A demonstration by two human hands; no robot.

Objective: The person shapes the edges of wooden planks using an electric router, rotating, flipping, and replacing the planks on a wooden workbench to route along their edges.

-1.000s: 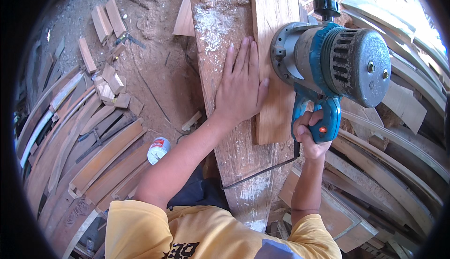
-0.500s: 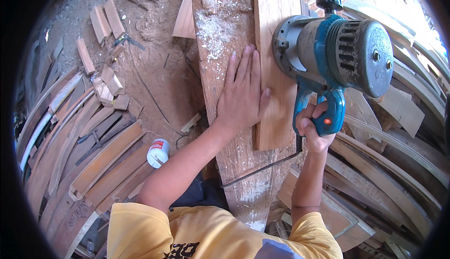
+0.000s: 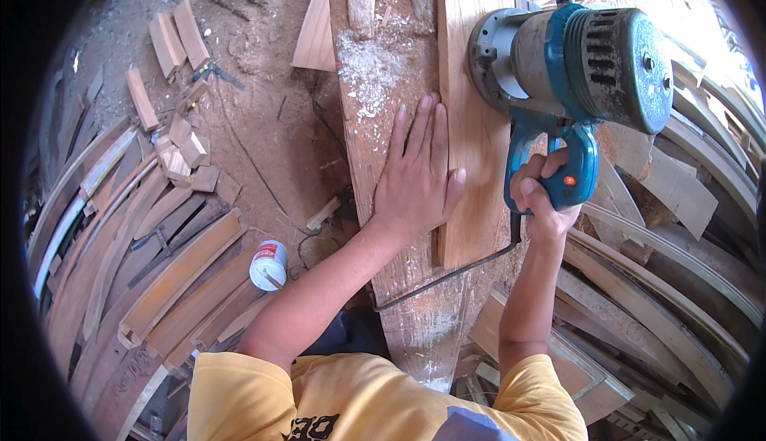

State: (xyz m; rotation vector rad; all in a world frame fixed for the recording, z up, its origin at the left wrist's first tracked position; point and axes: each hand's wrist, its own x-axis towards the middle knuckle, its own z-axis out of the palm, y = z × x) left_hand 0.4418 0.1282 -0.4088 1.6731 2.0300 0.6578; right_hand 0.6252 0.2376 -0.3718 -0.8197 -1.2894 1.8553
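My left hand [image 3: 415, 174] lies flat, fingers together, on a long wooden plank [image 3: 383, 106], its thumb pressed on the edge of a lighter wooden board [image 3: 471, 122] lying on top. My right hand [image 3: 542, 202] grips the blue handle of a large blue and grey electric router [image 3: 574, 66]. The router's round base sits on the right edge of the lighter board. A black power cord [image 3: 455, 269] runs from the handle down across the plank. Sawdust covers the plank ahead of my left hand.
Curved wooden slats [image 3: 136, 242] are piled on the ground to the left, with short offcut blocks [image 3: 179, 150] beyond. A small white can [image 3: 269, 264] stands on the dirt near my left forearm. More curved slats and boards [image 3: 662, 281] are stacked on the right.
The router has moved a little farther away along the board's right edge with my right hand. My left hand has stayed flat on the plank.
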